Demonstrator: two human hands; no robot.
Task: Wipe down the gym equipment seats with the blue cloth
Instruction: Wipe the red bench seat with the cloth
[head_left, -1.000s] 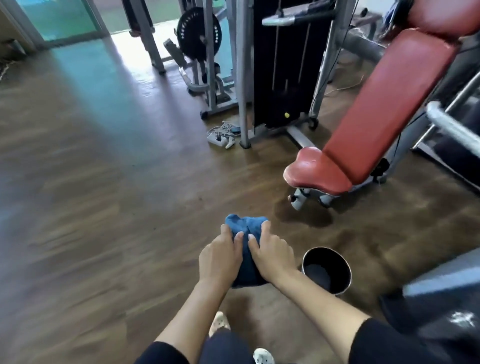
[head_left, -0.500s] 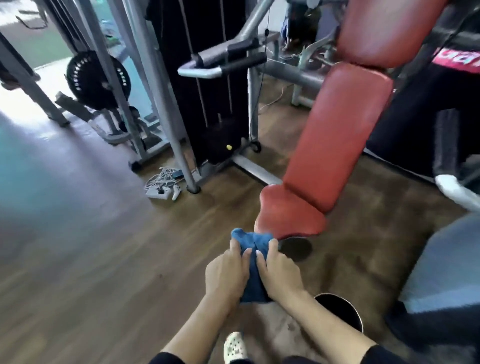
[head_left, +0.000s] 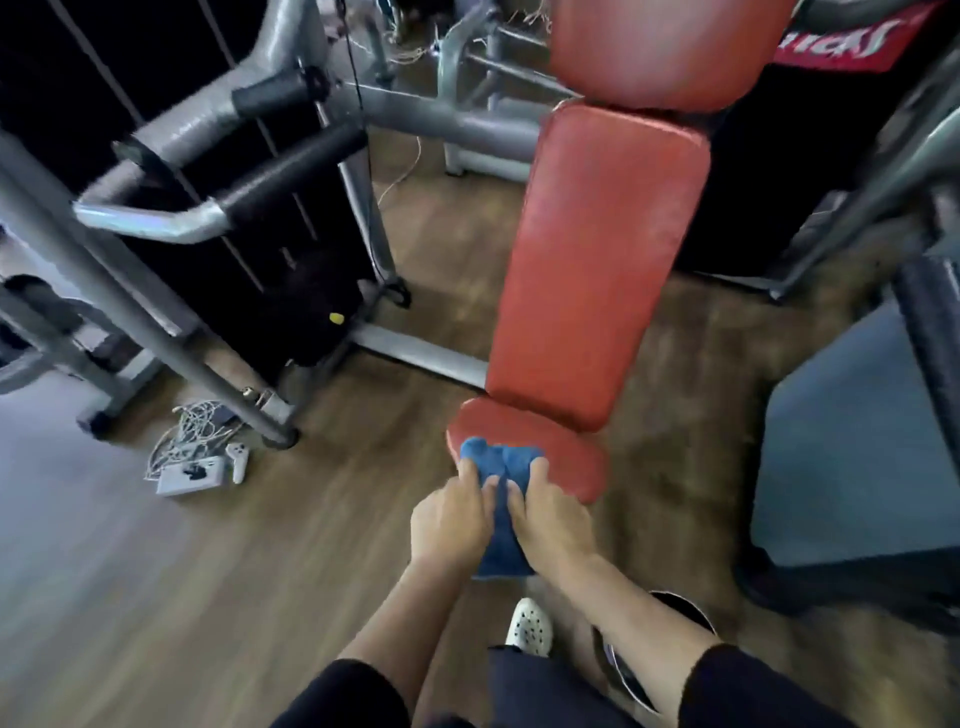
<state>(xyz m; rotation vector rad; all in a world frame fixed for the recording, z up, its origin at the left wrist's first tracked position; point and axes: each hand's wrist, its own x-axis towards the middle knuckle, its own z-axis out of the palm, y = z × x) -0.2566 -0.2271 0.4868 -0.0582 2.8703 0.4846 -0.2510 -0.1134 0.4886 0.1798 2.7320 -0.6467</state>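
Blue cloth: bunched and held between both grips, its far end over the near edge of the red seat pad; contact cannot be confirmed. Left grip: fingers curled round the cloth's left side. Right grip: fingers curled round its right side, just beside the left grip. Red backrest: raised beyond the grips. Power strip with tangled cables: laid on the wooden floor, left of the left grip. White shoe: seen beneath the grips. Dark round container: partly hidden behind the right forearm.
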